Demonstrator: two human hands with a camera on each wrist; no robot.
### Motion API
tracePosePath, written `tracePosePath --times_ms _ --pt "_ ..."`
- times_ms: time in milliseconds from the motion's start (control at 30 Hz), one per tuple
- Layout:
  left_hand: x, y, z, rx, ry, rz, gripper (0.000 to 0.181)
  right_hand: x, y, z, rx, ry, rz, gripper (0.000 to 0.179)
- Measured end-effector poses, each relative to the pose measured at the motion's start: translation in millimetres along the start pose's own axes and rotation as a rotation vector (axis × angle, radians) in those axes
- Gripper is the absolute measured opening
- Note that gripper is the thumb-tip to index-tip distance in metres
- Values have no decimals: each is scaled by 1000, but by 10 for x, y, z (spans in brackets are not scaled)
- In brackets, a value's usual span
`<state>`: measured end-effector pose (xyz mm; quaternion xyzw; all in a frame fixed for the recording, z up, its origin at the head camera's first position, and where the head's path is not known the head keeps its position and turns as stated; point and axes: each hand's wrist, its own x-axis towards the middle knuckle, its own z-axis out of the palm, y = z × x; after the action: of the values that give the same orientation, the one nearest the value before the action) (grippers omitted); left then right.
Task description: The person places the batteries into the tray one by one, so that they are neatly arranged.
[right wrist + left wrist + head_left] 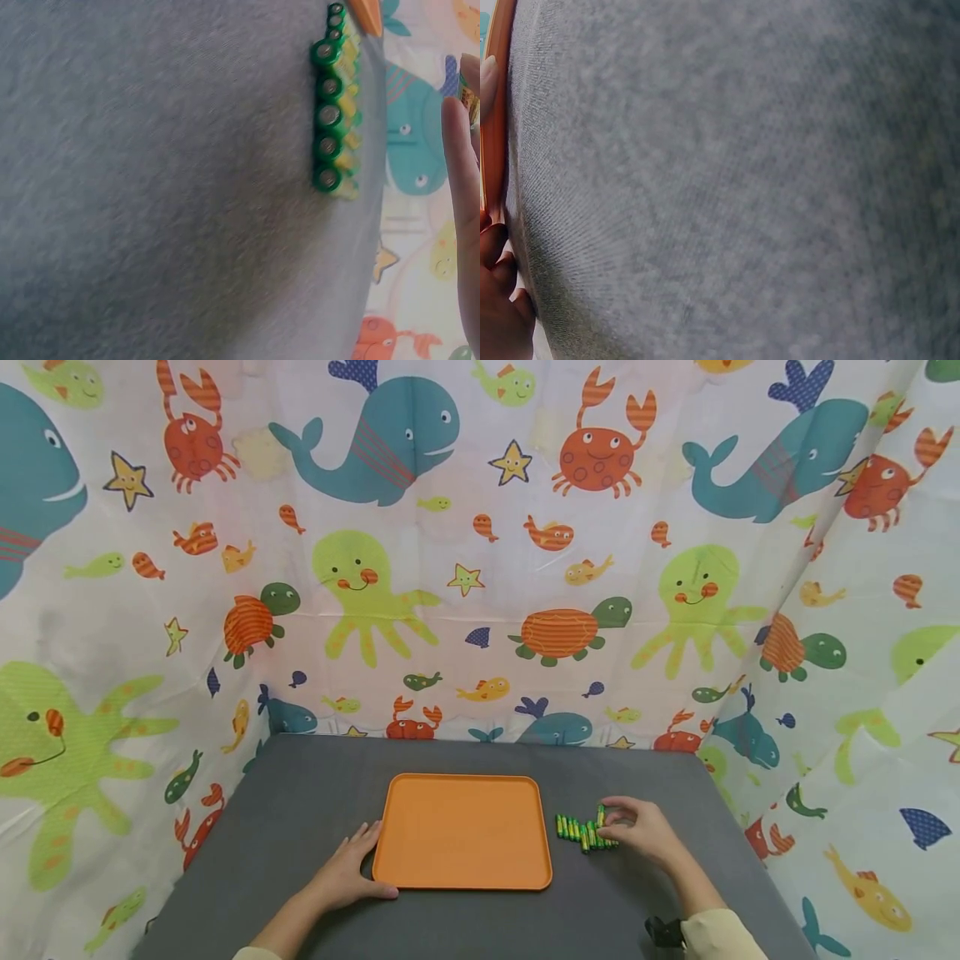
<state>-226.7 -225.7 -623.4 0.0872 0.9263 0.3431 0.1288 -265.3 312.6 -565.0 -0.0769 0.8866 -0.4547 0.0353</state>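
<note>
An orange rectangular tray (461, 831) lies flat on the table. My left hand (347, 870) rests at its front left corner, fingers along the left side and thumb at the front edge. In the left wrist view, the thumb (487, 88) touches the tray's rim (496, 150). To the right of the tray, my right hand (645, 835) pinches a green and yellow battery (600, 815) upright between thumb and fingers. Below it, several matching batteries (573, 829) lie side by side in two offset groups, their ends lined up in the right wrist view.
The grey table (480, 927) is bordered by a white curtain (480, 693) with sea animals at the back and both sides. A black strap (664, 932) sits by the right sleeve (722, 935).
</note>
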Motion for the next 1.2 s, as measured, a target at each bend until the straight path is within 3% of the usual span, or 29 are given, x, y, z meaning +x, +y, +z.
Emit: tracePosePath --times_ms 400,633,1200 --pt "18 25 -18 -7 1 15 124 83 -176 74 108 -45 -71 55" --pt "31 36 -26 2 0 6 125 190 -305 136 90 -74 -91 54" --pt "27 -11 8 8 -5 -7 126 416 -595 407 178 -125 -147 56"
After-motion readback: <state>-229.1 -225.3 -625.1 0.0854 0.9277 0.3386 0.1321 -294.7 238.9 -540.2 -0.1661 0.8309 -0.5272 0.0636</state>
